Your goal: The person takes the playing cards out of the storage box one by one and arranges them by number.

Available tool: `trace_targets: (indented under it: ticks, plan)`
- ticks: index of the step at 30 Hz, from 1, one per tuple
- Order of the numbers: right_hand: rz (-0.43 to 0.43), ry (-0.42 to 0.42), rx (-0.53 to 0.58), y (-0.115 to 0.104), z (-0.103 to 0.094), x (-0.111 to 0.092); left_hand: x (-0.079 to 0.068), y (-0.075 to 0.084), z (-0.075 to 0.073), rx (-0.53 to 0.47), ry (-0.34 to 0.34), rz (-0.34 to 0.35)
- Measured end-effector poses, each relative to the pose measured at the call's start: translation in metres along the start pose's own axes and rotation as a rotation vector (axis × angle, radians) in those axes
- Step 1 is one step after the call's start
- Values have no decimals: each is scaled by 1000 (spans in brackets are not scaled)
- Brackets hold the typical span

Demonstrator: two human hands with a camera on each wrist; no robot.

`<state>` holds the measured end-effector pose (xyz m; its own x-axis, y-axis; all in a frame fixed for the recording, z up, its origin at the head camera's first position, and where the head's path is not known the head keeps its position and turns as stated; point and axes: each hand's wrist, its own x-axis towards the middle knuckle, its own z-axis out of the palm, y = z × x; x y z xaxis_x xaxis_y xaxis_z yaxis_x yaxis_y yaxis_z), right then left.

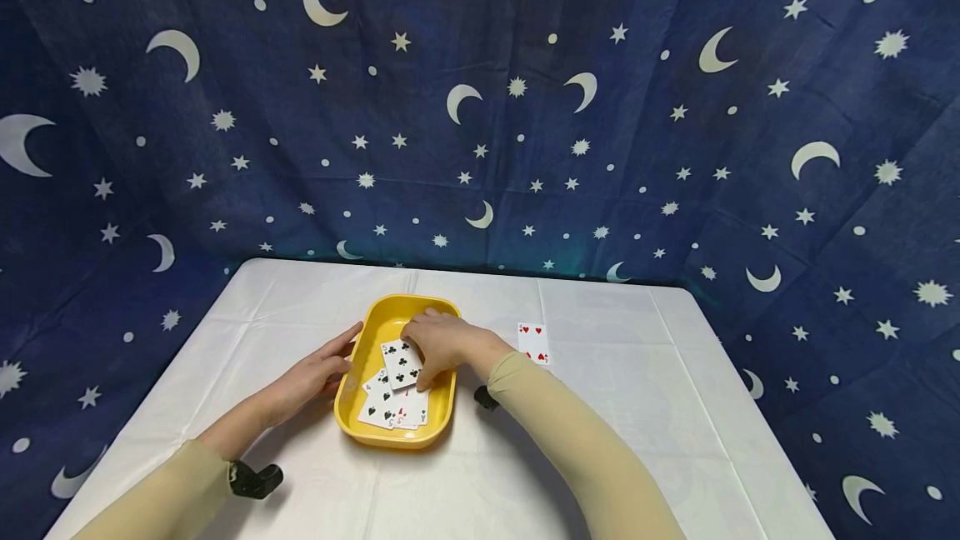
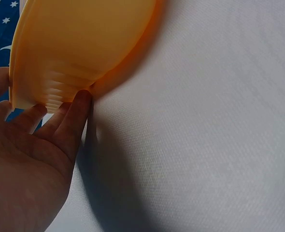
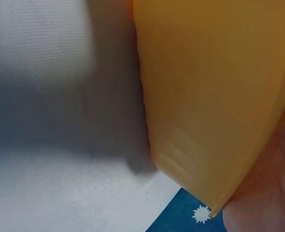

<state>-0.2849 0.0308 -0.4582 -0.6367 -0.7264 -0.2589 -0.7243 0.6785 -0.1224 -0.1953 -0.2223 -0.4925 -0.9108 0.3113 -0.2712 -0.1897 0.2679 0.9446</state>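
A yellow tray (image 1: 347, 407) with raised walls stands on the white table and holds several face-up playing cards (image 1: 377, 412), overlapping in its near half. My right hand (image 1: 446, 344) reaches over the tray's right wall and grips a five of clubs (image 1: 400, 363) between thumb and fingers, above the other cards. In the right wrist view the tray's outer wall (image 3: 205, 96) hides the card, and only part of the hand shows at the edge. Against the tray's left outer wall rest the extended fingers of my left hand (image 1: 303, 386); the left wrist view shows its fingertips (image 2: 83, 99) touching the wall.
Right of the tray, a playing card with red hearts (image 1: 533, 342) lies face up on the white-covered table (image 1: 637, 382), close to my right sleeve. A dark blue curtain (image 1: 420, 107) with moons and stars hangs behind and at both sides.
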Motion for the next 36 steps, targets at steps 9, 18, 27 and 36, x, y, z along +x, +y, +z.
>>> trace_targets:
  ticks: [9, 18, 27, 36]
  plan:
    - [-34, 33, -4, 3, -9, -9, 0, 1, -1, -6, -2, 2]
    - [-33, 70, 18, 7, -14, -17, 0, 2, 1, -9, 2, -2]
    - [-54, 129, 58, 15, -21, -31, 0, 0, 0, -32, 8, 4]
    - [-35, 177, 111, 31, -32, -55, 2, 0, 1, -30, 18, 0]
